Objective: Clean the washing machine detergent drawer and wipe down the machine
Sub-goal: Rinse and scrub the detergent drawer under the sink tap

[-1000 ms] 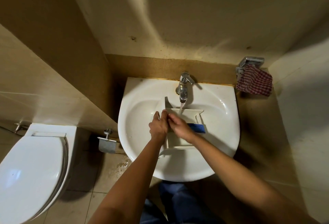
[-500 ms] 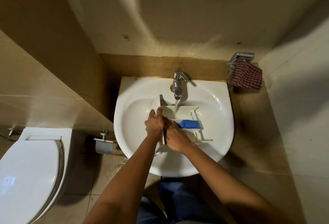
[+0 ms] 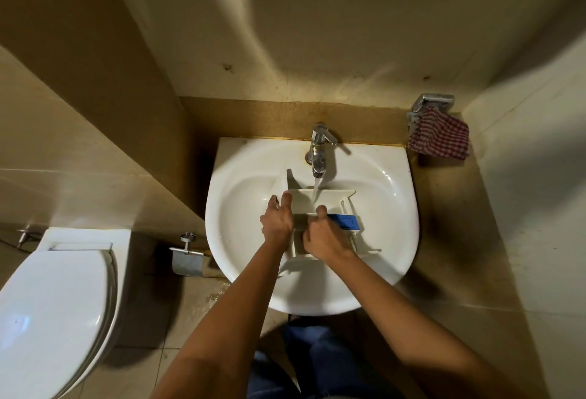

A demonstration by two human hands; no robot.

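Head view: drawer [image 3: 329,198] lies in the sink [image 3: 390,176] under the running tap [image 3: 318,157], mid-rinse. Left hand [image 3: 276,221] grips its left wall. Right hand [image 3: 323,238] curls over the middle divider, beside the blue flap [image 3: 348,221]. The next move probably calls for rubbing each compartment under the stream. Half a second ago the hands touched; now they sit apart.

Both bare forearms are extended forward and down from the bottom of the view, converging so that the hands are set close side by side. The left hand [image 3: 276,222] is held back-up, thumb and fingers parted in a grip on the left wall of the detergent drawer [image 3: 333,199]. The right hand [image 3: 320,240] is turned knuckles-up, fingers curled under and thumb raised; whether anything is held in it cannot be made out.
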